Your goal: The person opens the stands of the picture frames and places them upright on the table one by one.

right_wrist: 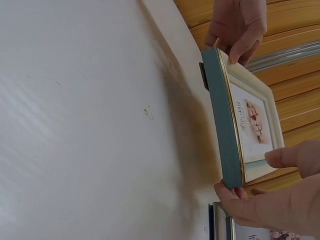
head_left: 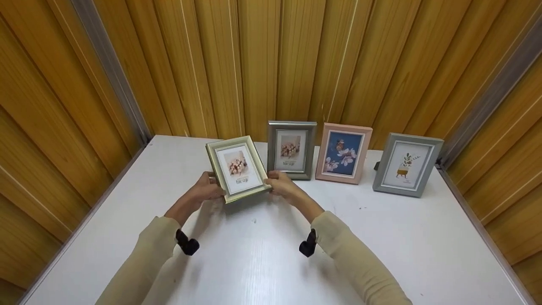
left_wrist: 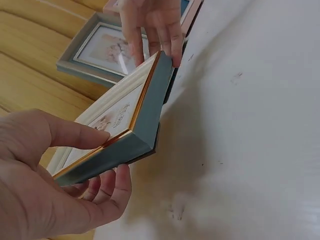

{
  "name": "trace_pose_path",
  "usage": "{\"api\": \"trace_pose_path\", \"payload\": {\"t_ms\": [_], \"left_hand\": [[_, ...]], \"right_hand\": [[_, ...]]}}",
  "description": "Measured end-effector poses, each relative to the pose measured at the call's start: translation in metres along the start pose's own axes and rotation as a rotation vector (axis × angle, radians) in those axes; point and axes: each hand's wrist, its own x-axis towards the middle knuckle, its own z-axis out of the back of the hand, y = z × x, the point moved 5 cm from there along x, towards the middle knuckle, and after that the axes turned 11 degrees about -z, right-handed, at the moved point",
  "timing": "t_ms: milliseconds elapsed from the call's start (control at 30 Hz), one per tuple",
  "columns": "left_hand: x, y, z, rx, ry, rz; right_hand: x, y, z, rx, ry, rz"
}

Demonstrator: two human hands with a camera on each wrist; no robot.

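Both hands hold a cream picture frame point(head_left: 239, 169) with a flower-bouquet print, tilted back and turned a little, raised over the white table. My left hand point(head_left: 206, 187) grips its left side near the lower corner. In the left wrist view the left thumb point(left_wrist: 82, 135) lies on the front while the fingers curl beneath the back. Opposite it, my right hand point(head_left: 286, 185) pinches the lower right corner, thumb on the front in the right wrist view. The frame's outer edge point(right_wrist: 224, 125) is blue-green with a gold line. Just right of it stands a silver-grey picture frame point(head_left: 292, 148).
Further right stand a pink picture frame point(head_left: 344, 153) with a blossom print and a grey-green picture frame point(head_left: 407, 165) with a potted-plant print. Wood-panelled walls point(head_left: 271, 63) enclose the white table point(head_left: 254, 262) at the back and sides.
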Motion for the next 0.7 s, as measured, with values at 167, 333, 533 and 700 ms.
{"api": "trace_pose_path", "payload": {"t_ms": [167,333,533,700], "left_hand": [[-0.018,-0.024,-0.008,0.104,-0.037,-0.071],[-0.034,-0.048,-0.024,0.19,-0.058,-0.175],[-0.044,-0.074,-0.05,0.236,-0.065,-0.317],[-0.049,-0.089,-0.07,0.221,-0.057,-0.414]], "right_hand": [[-0.009,0.002,0.007,-0.011,0.041,0.024],[-0.018,0.004,0.017,-0.032,0.042,0.016],[-0.03,0.011,0.036,-0.015,0.001,0.033],[-0.038,0.014,0.049,-0.014,-0.028,0.063]]}}
